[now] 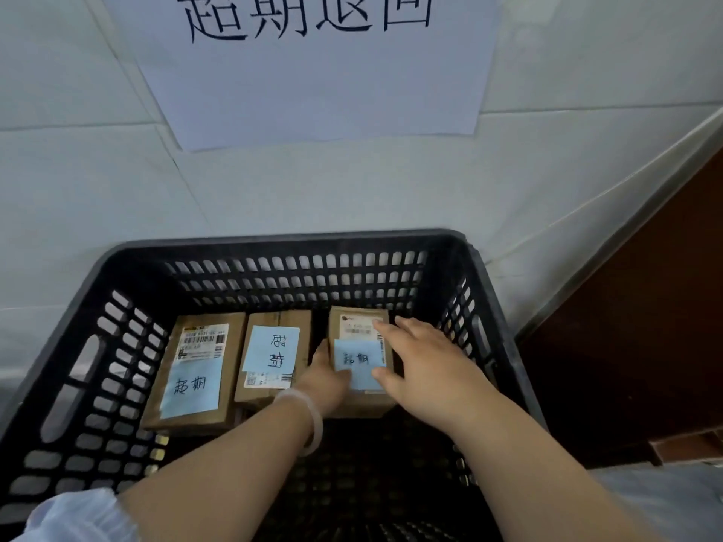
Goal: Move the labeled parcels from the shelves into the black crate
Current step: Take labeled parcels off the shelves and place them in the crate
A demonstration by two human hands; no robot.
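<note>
Within the crate, left hand (326, 375): it is pushed down into the gap between two parcels, with the thumb laid over the near-left corner of the right parcel (362, 402), whose left edge is gripped; the fingers are mostly hidden in the gap.
Right hand (422, 361): it is laid flat on the top and right edge of the same parcel, the fingers kept nearly straight and spread and the thumb pressed on the blue note (358, 361).
Right parcel: a brown carton is seen on the crate floor near the far wall, held between both hands; a white shipping label is carried on its far end and the handwritten blue note on its near end.
Middle parcel (274, 354): it is set flat just beside the left hand and marked with a blue note and a barcode label.
Left parcel (195, 369): it is laid flat beside the middle one, close to the left wall, and labelled likewise.
Black crate (274, 242): slotted walls are shown; all three parcels are lined up along its far side.
Wrist and arm: a pale bracelet (313, 420) is worn on the left wrist, and a white sleeve (78, 518) is pushed up the left arm.
Backdrop: white sheeting (78, 189) is hung behind the crate, with a paper sign (313, 72) of large handwritten characters fixed on it.
Right edge: a dark brown panel (645, 326) is seen.
</note>
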